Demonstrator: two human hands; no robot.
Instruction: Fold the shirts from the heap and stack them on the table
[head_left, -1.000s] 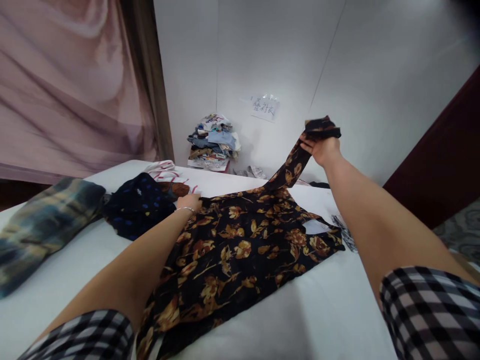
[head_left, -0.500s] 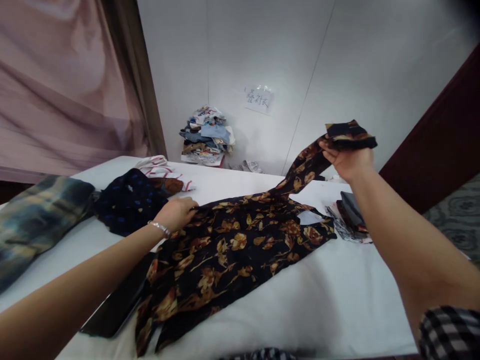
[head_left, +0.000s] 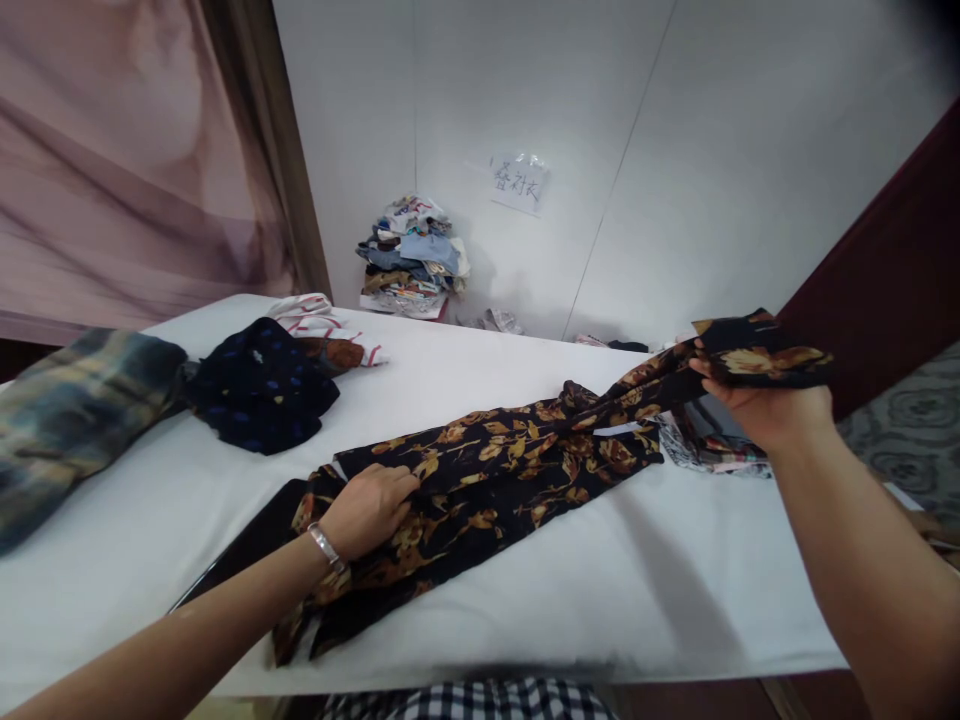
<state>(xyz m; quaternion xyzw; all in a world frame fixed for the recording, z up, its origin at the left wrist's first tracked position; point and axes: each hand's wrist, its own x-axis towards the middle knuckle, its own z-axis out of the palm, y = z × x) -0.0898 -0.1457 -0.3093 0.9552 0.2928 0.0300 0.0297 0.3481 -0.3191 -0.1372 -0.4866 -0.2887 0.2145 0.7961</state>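
Observation:
A black shirt with a gold and brown flower print lies stretched across the white-covered table. My left hand, wearing a silver bracelet, is closed on the shirt's cloth near its left part, pressed low against the fabric. Off to the right, my right hand grips the shirt's sleeve near the cuff and holds it raised above the table. Between the hand and the shirt's body the sleeve runs taut and twisted. Part of a dark flat object shows beneath my left forearm.
At the left lie a plaid garment, a crumpled navy garment and a white-and-red striped cloth. Folded clothes sit at the right edge. A tall clothes pile stands by the wall, below a paper sign.
My right hand has moved right and lower, drawing the sleeve outward. My left hand has come nearer, bringing the shirt's far edge over its body, which now looks narrower.

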